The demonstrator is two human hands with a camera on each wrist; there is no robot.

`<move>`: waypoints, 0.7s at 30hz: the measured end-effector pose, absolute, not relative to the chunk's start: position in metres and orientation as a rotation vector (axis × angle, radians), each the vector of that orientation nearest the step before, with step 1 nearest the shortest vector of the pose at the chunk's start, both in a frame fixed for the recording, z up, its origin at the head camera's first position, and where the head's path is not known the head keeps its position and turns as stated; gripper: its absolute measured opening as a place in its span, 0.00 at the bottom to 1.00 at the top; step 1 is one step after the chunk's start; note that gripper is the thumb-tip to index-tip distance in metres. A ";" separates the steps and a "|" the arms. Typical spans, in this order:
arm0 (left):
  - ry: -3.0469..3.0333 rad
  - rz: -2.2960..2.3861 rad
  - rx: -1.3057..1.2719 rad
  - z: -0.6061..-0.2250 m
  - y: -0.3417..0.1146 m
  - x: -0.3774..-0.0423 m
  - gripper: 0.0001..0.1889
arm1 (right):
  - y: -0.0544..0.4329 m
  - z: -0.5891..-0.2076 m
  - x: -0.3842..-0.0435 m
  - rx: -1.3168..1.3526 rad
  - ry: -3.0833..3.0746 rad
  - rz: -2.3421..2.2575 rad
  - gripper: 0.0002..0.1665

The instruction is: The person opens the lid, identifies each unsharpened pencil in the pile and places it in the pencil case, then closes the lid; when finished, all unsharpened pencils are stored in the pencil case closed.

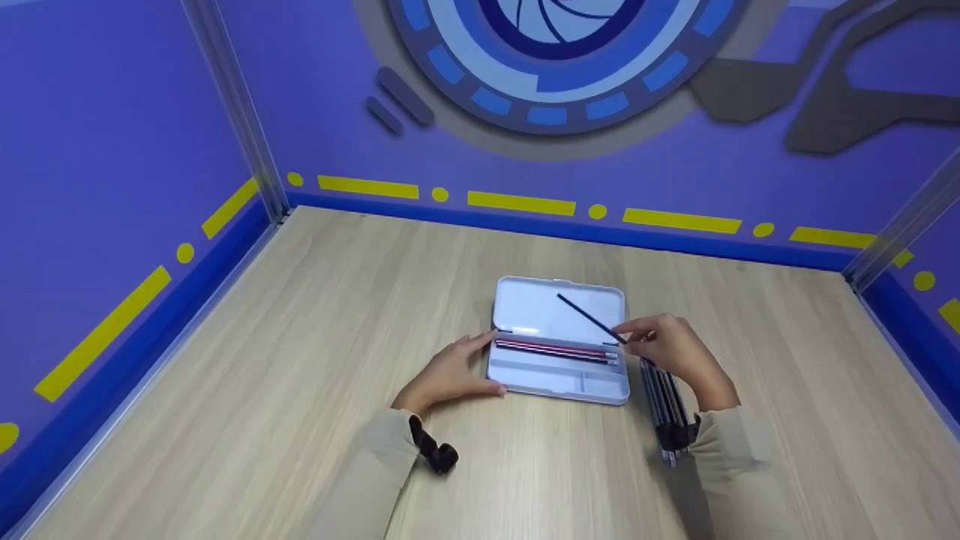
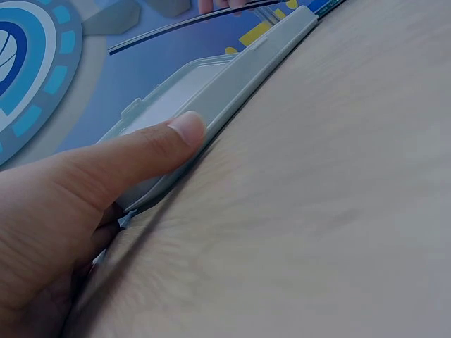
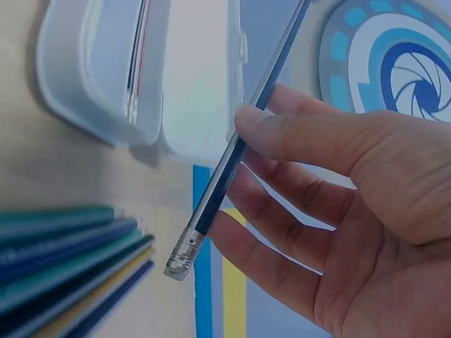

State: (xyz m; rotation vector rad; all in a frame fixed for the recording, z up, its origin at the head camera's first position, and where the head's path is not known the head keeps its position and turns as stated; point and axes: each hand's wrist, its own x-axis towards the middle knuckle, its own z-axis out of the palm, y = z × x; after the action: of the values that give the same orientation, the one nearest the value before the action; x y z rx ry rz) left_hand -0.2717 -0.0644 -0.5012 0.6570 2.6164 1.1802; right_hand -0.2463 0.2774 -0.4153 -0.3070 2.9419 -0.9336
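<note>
An open white pencil case [image 1: 536, 379] lies on the table, its lid [image 1: 525, 304] tipped back away from me. My left hand [image 1: 454, 375] holds the case at its left end, thumb on the front wall and fingers toward the hinge side. Between thumb and fingertips, my right hand [image 3: 303, 183] pinches a dark pencil [image 3: 225, 165] with a silver stripe, metal ferrule and eraser. That pencil slants over the lid in the head view. Several striped pencils [image 1: 555, 350], red and dark, lie along the case's rear compartment, eraser ends to the right.
Several more pencils [image 1: 661, 397] lie side by side right of the case, partly under my right wrist. The right wrist view shows blue, green and yellow ones [image 3: 77, 282]. A wooden table [image 1: 360, 300] meets blue panel walls [image 1: 450, 150] behind and at both sides.
</note>
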 end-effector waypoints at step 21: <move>2.621 1.183 0.651 -0.503 -0.063 -0.273 0.52 | 0.227 -0.420 -0.264 -0.410 2.897 -0.815 0.15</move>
State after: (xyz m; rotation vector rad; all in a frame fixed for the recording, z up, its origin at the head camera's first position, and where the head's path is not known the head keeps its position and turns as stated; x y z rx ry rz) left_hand -0.2730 -0.0631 -0.5029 0.6506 2.6210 1.1827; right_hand -0.2637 0.2270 -0.4202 -0.4097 2.8966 -0.8154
